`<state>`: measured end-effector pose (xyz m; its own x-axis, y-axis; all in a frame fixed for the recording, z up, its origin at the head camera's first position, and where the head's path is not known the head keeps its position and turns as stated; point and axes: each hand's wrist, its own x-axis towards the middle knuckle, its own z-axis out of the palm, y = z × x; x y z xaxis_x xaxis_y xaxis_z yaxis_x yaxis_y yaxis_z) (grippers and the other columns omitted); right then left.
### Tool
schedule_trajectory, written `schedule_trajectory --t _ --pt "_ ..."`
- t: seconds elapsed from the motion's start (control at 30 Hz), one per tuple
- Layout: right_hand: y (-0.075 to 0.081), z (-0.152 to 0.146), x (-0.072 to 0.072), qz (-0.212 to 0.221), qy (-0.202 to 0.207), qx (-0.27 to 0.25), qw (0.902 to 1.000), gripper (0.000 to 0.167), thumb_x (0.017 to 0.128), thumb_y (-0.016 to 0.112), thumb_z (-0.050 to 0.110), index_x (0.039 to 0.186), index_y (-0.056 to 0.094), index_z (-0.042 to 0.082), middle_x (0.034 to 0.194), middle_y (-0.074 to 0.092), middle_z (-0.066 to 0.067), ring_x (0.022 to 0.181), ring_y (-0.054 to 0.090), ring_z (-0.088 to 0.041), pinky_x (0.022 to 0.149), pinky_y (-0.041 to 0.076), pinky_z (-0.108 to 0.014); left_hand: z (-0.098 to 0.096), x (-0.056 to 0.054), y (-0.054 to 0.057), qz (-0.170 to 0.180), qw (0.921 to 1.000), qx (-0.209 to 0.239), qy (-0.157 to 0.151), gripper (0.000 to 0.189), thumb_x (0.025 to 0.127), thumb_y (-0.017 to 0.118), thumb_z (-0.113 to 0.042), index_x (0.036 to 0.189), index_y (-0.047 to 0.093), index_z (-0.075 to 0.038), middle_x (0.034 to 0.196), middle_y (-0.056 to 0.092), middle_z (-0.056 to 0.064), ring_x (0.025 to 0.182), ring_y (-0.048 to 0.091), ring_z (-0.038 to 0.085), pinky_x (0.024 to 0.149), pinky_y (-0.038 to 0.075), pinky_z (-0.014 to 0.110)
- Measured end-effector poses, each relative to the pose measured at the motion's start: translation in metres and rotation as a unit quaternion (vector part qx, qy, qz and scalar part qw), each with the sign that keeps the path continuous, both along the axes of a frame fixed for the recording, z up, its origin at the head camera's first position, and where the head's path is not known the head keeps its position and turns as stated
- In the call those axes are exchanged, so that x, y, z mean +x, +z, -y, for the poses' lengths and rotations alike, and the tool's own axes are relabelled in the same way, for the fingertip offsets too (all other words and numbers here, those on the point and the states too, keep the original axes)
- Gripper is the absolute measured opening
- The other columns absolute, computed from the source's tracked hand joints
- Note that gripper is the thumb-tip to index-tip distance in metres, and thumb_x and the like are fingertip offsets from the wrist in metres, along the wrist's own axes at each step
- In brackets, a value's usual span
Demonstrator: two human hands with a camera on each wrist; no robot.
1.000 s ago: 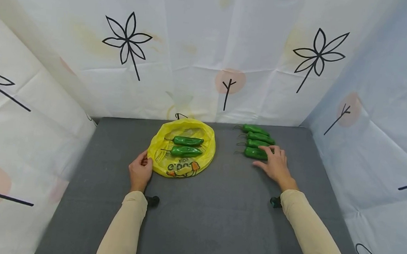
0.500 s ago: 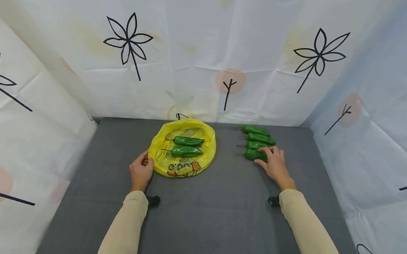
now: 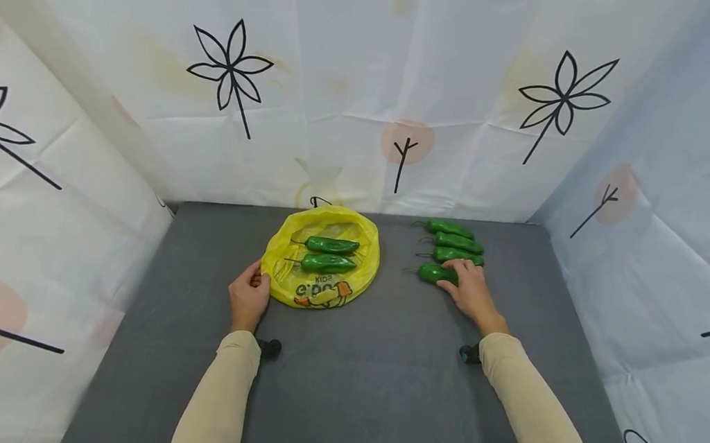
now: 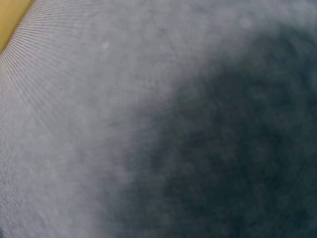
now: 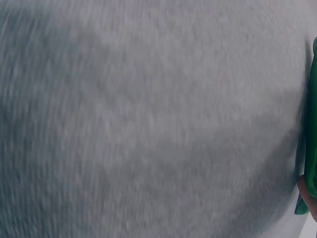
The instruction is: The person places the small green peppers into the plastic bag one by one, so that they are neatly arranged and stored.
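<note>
Backdrop: white cloth point(image 3: 355, 61) with black line flowers and pale pink circles, hung behind and on both sides of a dark grey tabletop point(image 3: 347, 402).
Gripped pepper: a long green pepper point(image 3: 434, 274), glossy and smooth, lying nearly level with its thin stem pointing left; it is the nearest of the loose peppers, set slightly left of them, its right end hidden by the hand.
Right hand: the right hand point(image 3: 473, 295) pinches that pepper, thumb on the near side and fingers bent over the far side; the right wrist view catches a fingertip against its end.
Other loose peppers: three green ones, far point(image 3: 450, 228), middle point(image 3: 458, 243) and near point(image 3: 452, 255), side by side, stems left.
Yellow bag: a thin, crinkled plastic bag point(image 3: 368, 243), opened into a round shape, with mirrored lettering and an orange print.
Bagged peppers: two shiny green ones point(image 3: 332, 245) point(image 3: 328, 265) inside, parallel, stems left.
Left hand: the left hand point(image 3: 249, 299) pinches the bag's left edge between thumb and curled fingers.
Sleeves: beige on both arms point(image 3: 221, 388) point(image 3: 525, 398).
</note>
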<state>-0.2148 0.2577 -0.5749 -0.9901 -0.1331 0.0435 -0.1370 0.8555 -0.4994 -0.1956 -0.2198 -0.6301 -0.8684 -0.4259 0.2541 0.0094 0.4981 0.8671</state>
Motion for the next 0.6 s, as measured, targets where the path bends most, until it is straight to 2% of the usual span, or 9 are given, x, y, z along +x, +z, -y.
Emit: schedule_trajectory --t 0.17,0.33,0.6 --pt "-0.001 0.006 0.000 0.002 0.008 0.007 0.9999 0.047 0.096 0.071 0.028 0.138 0.059 0.010 0.138 0.058 -0.022 0.123 0.050 -0.045 0.106 0.038 -0.061 -0.001 0.000 0.001 -0.006 1.0000 -0.006 0.001 0.038 0.092 0.061 -0.012 0.129 0.073 -0.013 0.099 0.076 0.013 0.076 0.062 0.012 0.067 0.042 0.007" --pt "0.001 0.012 0.002 0.015 0.001 0.013 0.9998 0.050 0.097 0.069 0.030 0.142 0.058 0.012 0.137 0.060 -0.022 0.124 0.051 -0.048 0.104 0.037 -0.068 -0.001 0.000 0.002 -0.010 0.9999 -0.004 -0.002 0.038 0.092 0.061 -0.011 0.128 0.073 -0.012 0.099 0.076 0.013 0.075 0.062 0.013 0.067 0.043 0.009" --pt "0.001 0.018 0.001 0.020 0.003 -0.016 0.9997 0.046 0.097 0.069 0.028 0.138 0.060 0.009 0.135 0.061 -0.021 0.124 0.054 -0.043 0.105 0.042 -0.060 0.001 -0.001 -0.002 -0.011 0.9999 -0.013 0.001 0.038 0.092 0.061 -0.012 0.129 0.073 -0.012 0.099 0.076 0.013 0.075 0.062 0.012 0.068 0.043 0.008"
